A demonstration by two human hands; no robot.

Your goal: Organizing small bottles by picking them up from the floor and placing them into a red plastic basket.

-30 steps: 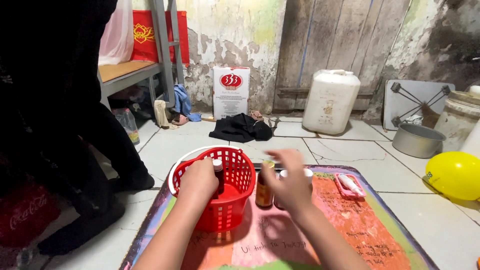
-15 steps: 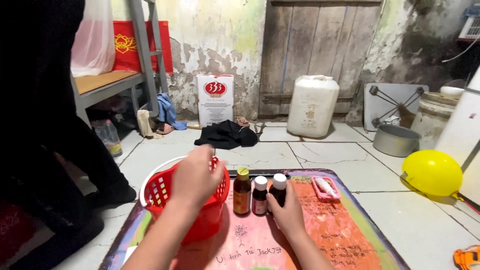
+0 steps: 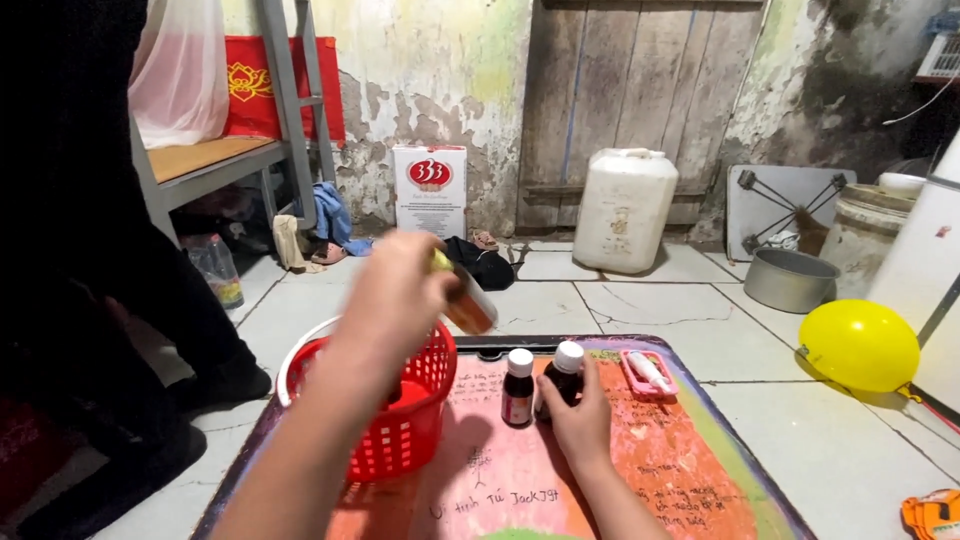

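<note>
Bottles stood on our painted table. Left of them sat the red basket; above it our left hand gripped a tilted amber bottle. Our right hand clasped a dark bottle, just right of a small white-capped bottle.

The bench fills the lower middle of the view. On its 9 o'clock side sits the basket. The left hand hangs above the basket's far rim, holding a tilted bottle out toward 2 o'clock. Just right of the basket stands a small bottle, and touching it at 3 o'clock is a second bottle, with the right hand around it from the near side. A small tray lies further right. On the floor beyond, a jerrycan stands at 12 o'clock and a balloon lies at 3 o'clock.
</note>
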